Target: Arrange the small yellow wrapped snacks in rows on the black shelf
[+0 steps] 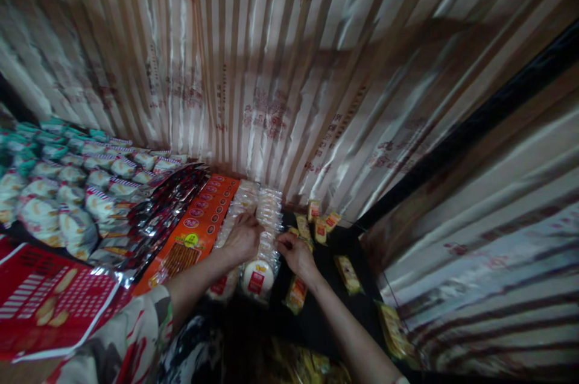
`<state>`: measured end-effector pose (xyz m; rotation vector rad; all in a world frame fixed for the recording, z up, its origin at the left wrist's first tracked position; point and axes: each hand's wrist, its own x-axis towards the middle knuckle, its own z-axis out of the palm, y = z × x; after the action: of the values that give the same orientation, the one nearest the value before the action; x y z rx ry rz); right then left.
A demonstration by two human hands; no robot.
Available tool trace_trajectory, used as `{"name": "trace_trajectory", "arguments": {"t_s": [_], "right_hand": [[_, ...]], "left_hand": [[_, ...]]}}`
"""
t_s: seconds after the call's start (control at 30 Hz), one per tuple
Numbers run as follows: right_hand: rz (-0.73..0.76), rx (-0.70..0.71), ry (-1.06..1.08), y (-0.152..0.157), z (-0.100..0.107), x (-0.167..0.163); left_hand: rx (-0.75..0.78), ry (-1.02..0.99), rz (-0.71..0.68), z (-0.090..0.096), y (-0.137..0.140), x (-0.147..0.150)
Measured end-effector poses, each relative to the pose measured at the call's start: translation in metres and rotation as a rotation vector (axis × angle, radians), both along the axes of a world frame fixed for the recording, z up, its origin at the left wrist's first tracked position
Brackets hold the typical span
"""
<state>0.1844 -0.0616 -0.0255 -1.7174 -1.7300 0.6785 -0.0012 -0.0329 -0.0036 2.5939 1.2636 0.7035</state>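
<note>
My left hand (244, 238) lies over two rows of round white crackers in clear wrappers (259, 278). Its fingers are curled, and what they grip, if anything, is hidden. Just right of these rows, my right hand (296, 256) is closed in a pinch; nothing I can name shows between the fingertips. Small yellow snack packets (321, 229) lie behind that hand, and another yellow packet (297, 295) rests below its wrist on the black surface (325, 305).
An orange snack pack (199, 221) lies left of the crackers, beside stacked dark silvery packets (174, 206) and rows of white-and-green bags (76, 191). A red bag (58, 302) is at the front left. Printed pleated sheeting (262, 70) rises behind; a black bar (452, 143) slants at right.
</note>
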Motion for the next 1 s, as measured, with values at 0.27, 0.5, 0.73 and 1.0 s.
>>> {"name": "trace_trajectory", "arguments": {"t_s": [0.27, 0.5, 0.73, 1.0], "right_hand": [[-0.162, 0.052, -0.038, 0.000, -0.001, -0.004], [-0.184, 0.037, -0.168, -0.024, 0.014, -0.009], [-0.073, -0.016, -0.056, -0.030, 0.009, -0.011], [-0.167, 0.030, 0.072, -0.026, -0.003, -0.013]], "left_hand": [[0.043, 0.018, -0.117, 0.003, -0.015, -0.006], [-0.028, 0.081, -0.042, 0.003, -0.017, -0.001], [0.007, 0.079, -0.037, 0.002, -0.020, 0.001], [0.041, 0.070, -0.079, 0.005, -0.035, -0.005]]}}
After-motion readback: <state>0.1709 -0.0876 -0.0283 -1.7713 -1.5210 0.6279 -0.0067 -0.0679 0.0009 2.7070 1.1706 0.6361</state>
